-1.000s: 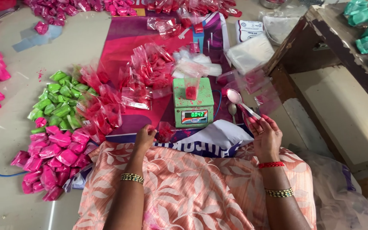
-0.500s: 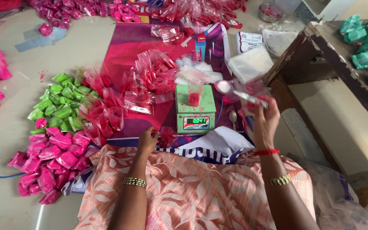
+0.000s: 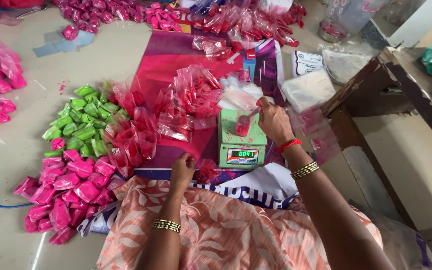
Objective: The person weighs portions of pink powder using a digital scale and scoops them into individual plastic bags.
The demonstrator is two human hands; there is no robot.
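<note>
— What has changed since half a second ago?

— My right hand (image 3: 275,121) has come down from the air onto the small green digital scale with a lit display (image 3: 242,145). Before, it held the spoon up, right of the scale. Now my grip is pinched on the handle of the small metal spoon (image 3: 248,117), whose bowl dips at the small clear plastic pouch with red powder (image 3: 242,127) standing on the scale pan. My left hand (image 3: 182,170) has hardly moved: it rests knuckles-down on the pink printed plastic sheet (image 3: 176,55), fingers curled shut, and I cannot tell whether they hold anything.

— Where does the pouch sit, and what holds what?

— On the scale, which stands on the near edge of the sheet, just in front of my lap. The pouch carries a little red powder at its bottom. Left of the scale is a loose heap of thin, crinkled clear pouches with red powder (image 3: 141,130). Beyond that, on the floor, lie plump glossy green packets (image 3: 78,125), and nearer me, plump magenta packets (image 3: 66,187). More red-filled pouches (image 3: 256,22) are strewn along the sheet's far edge. A wooden bench (image 3: 406,85) stands to the right.
</note>
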